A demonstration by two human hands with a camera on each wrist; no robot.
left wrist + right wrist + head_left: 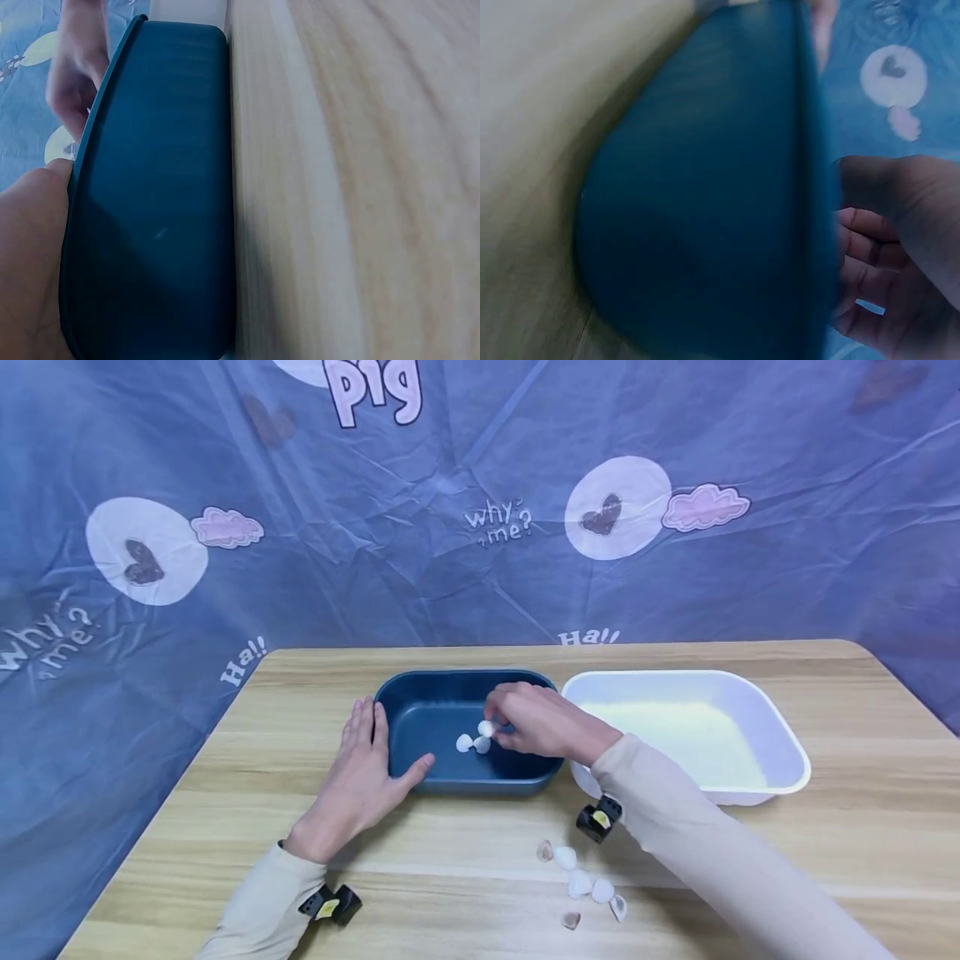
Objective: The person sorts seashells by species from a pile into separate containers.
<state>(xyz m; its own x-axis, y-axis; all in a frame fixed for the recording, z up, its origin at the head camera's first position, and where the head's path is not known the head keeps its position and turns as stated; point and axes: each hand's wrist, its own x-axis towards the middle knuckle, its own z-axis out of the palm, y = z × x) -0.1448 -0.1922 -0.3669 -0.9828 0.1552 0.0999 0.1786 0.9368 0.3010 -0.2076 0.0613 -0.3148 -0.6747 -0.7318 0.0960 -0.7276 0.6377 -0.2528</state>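
Head view: nearest on the wooden bench (435, 877), six loose shells (579, 883) lie scattered. Beyond them, the left hand (363, 787) has its grip spread, the fingers straight along the left rim of the dark blue tub (427, 727) and the thumb over its near edge. The right hand (538, 722) reaches over the tub's right side, its grip pinching a white shell (487, 727) close beside two other shells (464, 743) inside. To the right stands a white tub (705, 727), partly behind the right sleeve (712, 839); farthest back hangs a printed blue cloth (435, 577).
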